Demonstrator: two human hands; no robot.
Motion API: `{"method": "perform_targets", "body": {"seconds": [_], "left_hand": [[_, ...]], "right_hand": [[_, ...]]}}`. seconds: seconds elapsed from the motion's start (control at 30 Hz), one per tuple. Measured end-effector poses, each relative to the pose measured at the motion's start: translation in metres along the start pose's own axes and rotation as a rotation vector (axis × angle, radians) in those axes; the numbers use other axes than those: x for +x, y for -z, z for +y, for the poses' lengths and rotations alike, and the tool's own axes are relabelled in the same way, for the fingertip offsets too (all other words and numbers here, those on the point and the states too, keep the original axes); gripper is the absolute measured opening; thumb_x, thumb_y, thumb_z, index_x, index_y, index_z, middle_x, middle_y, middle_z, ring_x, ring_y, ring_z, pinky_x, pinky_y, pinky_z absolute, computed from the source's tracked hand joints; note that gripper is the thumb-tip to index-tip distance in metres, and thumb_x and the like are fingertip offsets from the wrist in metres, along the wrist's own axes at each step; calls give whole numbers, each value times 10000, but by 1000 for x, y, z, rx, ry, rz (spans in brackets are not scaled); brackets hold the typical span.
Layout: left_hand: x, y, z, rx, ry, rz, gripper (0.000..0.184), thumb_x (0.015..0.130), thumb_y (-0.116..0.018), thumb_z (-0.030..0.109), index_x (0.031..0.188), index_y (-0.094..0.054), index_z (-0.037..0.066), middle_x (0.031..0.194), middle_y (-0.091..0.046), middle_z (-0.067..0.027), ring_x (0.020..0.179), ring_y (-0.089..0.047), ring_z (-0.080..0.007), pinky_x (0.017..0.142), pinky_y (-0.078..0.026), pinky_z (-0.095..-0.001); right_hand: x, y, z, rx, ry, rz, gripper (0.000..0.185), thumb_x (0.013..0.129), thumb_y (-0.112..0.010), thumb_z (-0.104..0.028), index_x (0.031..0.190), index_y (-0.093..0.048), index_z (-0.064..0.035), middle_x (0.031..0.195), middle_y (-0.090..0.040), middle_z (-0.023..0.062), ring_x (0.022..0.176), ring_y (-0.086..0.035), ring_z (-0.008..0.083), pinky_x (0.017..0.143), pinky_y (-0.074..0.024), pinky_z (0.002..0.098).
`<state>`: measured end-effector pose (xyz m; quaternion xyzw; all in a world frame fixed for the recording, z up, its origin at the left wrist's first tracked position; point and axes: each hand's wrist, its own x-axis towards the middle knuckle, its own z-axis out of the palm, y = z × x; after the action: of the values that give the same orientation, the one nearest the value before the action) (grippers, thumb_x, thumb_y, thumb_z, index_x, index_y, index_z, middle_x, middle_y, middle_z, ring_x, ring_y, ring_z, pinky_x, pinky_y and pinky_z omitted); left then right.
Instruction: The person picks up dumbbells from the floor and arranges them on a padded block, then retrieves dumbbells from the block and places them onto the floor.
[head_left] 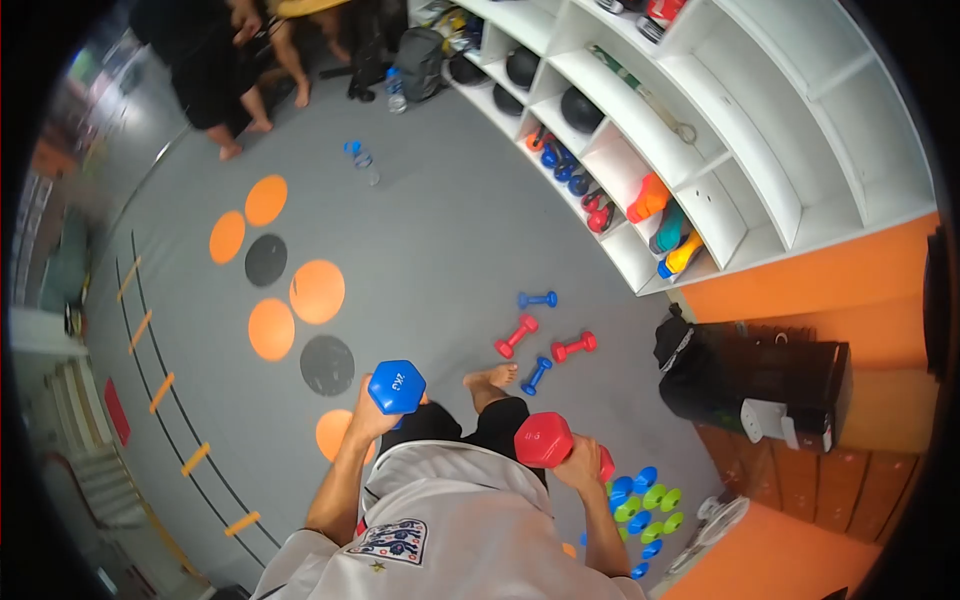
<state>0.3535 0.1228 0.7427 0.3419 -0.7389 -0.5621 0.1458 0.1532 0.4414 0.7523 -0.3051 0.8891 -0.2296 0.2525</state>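
My left hand point(367, 417) is closed around a blue hexagonal dumbbell point(398, 387), whose end reads 2KG. A red dumbbell point(545, 440) is in my right hand point(577, 465), fingers wrapped round its handle. Both are held up in front of my body, one on each side. On the grey floor point(430, 250) ahead of my bare foot lie two more red dumbbells point(574, 346) and two small blue dumbbells point(537, 375).
White shelving point(640, 290) at the right holds black balls point(582, 109) and kettlebells point(600, 215). Orange discs point(318, 291) and an agility ladder point(163, 392) lie to the left. A water bottle point(363, 162) stands further off. People point(205, 60) are at the back. Cones point(640, 522) lie at the lower right.
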Motion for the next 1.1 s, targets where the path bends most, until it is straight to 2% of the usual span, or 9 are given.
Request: {"method": "perform_targets", "body": {"seconds": [0.2, 0.23, 0.4, 0.5, 0.63, 0.73, 0.87, 1.07, 1.1], "left_hand": [[138, -66, 20, 193, -104, -148, 257, 810, -800, 214, 750, -601, 63, 686, -600, -51, 597, -548, -153, 597, -460, -339], [164, -79, 36, 100, 9, -175, 198, 785, -797, 162, 827, -650, 36, 727, -669, -58, 652, -637, -156, 668, -508, -303], [297, -173, -37, -354, 300, -228, 210, 794, -802, 79, 824, -596, 110, 733, -566, 27, 654, -545, -96, 619, -447, -269], [365, -223, -109, -416, 519, -226, 191, 792, -782, 50, 833, -602, 98, 745, -591, 11, 645, -556, -92, 628, -450, -274], [427, -276, -241, -507, 745, -163, 167, 775, -774, 51, 832, -623, 94, 731, -607, -3, 658, -579, -110, 628, -459, -289], [443, -309, -348, -432, 826, -136, 155, 767, -769, 66, 829, -630, 95, 734, -610, -5, 657, -578, -113, 621, -459, -297], [454, -342, -464, -208, 940, -135, 310, 720, -767, 136, 993, -665, 29, 805, -657, -32, 725, -614, -165, 703, -501, -342], [453, -373, -589, 96, 886, -216, 360, 748, -780, 181, 1056, -658, 40, 916, -689, -53, 843, -634, -175, 810, -506, -342], [452, -378, -605, 145, 844, -193, 380, 741, -788, 197, 1064, -659, 45, 934, -699, -93, 863, -654, -228, 820, -516, -367]], "right_hand": [[110, 19, 28, 190, -13, 128, 244, 692, -766, -248, 746, -657, -37, 720, -654, 207, 722, -637, 444, 611, -508, 472], [130, 13, 39, 217, -7, 163, 238, 689, -762, -235, 742, -648, -33, 714, -651, 202, 715, -634, 444, 606, -505, 469], [238, -32, 82, 276, -91, 243, 216, 668, -770, -175, 764, -646, -26, 709, -655, 184, 687, -648, 409, 607, -508, 431], [305, -62, 90, 410, -212, 233, 226, 648, -796, -142, 798, -671, -29, 720, -673, 169, 691, -678, 363, 621, -519, 401], [387, -119, 110, 455, -413, 138, 305, 631, -836, -89, 902, -708, -33, 803, -729, 89, 758, -716, 194, 699, -545, 335], [419, -179, 142, 476, -429, 67, 319, 651, -869, -190, 864, -698, -27, 741, -694, 159, 707, -708, 330, 627, -530, 369], [438, -241, 169, 404, -508, -70, 320, 654, -861, -210, 828, -671, -20, 748, -677, 189, 711, -703, 351, 618, -526, 379], [459, -297, 198, 422, -611, -304, 246, 735, -764, -208, 848, -658, -16, 728, -657, 195, 703, -678, 376, 608, -500, 379], [470, -304, 203, 435, -631, -334, 245, 747, -753, -213, 859, -658, -18, 736, -659, 195, 709, -679, 375, 612, -499, 378]]}}
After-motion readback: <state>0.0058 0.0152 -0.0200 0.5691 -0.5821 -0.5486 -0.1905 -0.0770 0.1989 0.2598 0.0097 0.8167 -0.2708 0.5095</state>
